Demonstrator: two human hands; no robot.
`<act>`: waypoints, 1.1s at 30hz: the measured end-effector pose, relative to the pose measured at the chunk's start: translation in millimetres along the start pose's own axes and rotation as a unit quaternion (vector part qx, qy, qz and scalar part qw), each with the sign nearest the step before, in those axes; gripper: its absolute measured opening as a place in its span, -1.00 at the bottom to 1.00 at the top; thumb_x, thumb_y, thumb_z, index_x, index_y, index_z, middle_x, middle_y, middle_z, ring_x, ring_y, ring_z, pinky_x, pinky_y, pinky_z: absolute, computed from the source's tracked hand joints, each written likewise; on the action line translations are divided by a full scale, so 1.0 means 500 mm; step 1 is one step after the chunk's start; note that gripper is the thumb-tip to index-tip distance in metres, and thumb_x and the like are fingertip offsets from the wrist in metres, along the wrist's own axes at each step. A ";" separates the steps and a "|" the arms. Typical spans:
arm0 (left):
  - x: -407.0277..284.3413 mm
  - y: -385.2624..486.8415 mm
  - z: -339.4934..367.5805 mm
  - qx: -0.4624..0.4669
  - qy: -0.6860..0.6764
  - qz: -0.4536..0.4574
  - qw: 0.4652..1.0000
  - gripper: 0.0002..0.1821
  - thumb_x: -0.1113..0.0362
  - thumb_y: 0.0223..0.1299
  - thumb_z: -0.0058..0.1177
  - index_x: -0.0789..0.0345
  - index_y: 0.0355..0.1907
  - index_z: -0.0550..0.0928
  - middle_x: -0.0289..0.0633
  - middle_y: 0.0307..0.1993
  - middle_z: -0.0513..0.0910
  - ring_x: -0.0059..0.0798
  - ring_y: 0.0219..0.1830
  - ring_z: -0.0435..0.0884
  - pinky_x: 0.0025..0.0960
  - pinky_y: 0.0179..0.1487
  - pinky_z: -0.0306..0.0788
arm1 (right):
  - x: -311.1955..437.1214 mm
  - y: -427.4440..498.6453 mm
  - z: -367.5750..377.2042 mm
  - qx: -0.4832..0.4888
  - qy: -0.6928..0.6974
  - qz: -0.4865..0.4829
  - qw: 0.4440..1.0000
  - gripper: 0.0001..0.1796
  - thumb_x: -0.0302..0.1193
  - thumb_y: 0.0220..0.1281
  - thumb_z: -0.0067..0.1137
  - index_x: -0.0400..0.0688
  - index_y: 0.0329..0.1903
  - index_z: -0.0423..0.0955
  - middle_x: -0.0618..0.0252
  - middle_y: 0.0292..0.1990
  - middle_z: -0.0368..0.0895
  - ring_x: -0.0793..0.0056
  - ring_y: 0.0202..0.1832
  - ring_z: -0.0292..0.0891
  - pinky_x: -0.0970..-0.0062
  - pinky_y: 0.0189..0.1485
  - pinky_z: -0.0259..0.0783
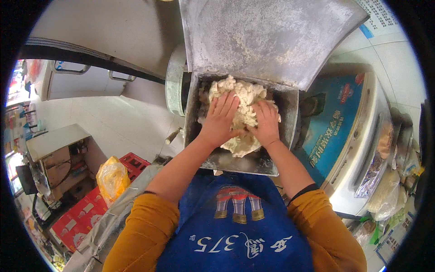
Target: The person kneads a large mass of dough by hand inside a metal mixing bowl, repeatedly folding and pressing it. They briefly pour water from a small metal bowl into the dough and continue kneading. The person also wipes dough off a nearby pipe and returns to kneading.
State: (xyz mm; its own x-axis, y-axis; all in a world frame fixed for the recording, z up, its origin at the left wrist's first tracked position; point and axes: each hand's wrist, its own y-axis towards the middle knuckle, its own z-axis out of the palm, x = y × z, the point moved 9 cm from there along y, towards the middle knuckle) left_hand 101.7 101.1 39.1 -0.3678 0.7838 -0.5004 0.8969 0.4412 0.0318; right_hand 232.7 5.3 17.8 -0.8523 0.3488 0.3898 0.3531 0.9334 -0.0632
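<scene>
A large, ragged mass of pale dough (239, 88) fills the middle of a metal mixer bowl (293, 115). Flat on the dough's left part rests my left hand (221, 119), fingers pointing away from me. My right hand (266, 122) presses on its right side, fingers slightly bent, the thumb towards the left hand. Whether either hand grips any dough is hard to see; both palms face down onto it. Behind the bowl stands its raised metal lid (268, 37), dusted with flour. The bowl's floor under the dough is hidden.
On the left are a round machine housing (176, 81) and a small handle (173, 135). A chest freezer with a blue printed top (334, 129) stands close on the right. A yellow plastic bag (112, 180) and red cartons (81, 217) lie at lower left.
</scene>
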 end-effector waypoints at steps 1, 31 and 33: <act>-0.004 0.009 0.011 -0.020 0.012 0.016 1.000 0.23 -0.22 0.08 0.43 0.35 0.65 0.12 0.01 0.65 0.14 0.03 0.70 0.02 0.22 0.68 -0.11 | -0.006 0.002 0.001 -0.012 0.003 -0.015 1.000 -0.11 -0.22 -0.03 0.63 -0.03 0.40 0.41 0.06 0.46 0.29 -0.11 0.55 0.12 -0.12 0.60 0.04; 0.048 -0.186 0.197 0.249 -0.031 -0.171 0.953 0.41 -0.56 0.12 0.19 0.29 0.73 -0.15 0.25 0.71 -0.26 0.15 0.75 -0.38 0.12 0.71 -0.47 | -0.022 -0.021 0.045 0.035 0.080 -0.006 0.996 -0.08 -0.24 0.34 0.39 -0.12 0.65 0.14 -0.04 0.66 0.03 -0.09 0.69 -0.09 0.03 0.67 0.02; 0.041 -0.186 0.215 0.280 0.011 -0.152 0.948 0.41 -0.56 0.12 0.19 0.22 0.75 -0.18 0.26 0.71 -0.27 0.18 0.75 -0.37 0.14 0.71 -0.47 | -0.067 -0.082 0.073 0.028 0.087 0.108 0.990 -0.10 -0.15 0.40 0.33 -0.30 0.61 0.16 -0.25 0.61 0.07 -0.18 0.65 -0.02 0.03 0.66 0.04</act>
State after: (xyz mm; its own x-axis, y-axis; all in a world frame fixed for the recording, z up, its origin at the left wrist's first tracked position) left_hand 37.3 29.3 -67.1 -0.6302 0.6686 -0.3948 0.7360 0.3524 -0.5781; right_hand 232.8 -41.4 -26.4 -0.6774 0.5262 0.5141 0.4938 0.8432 -0.2125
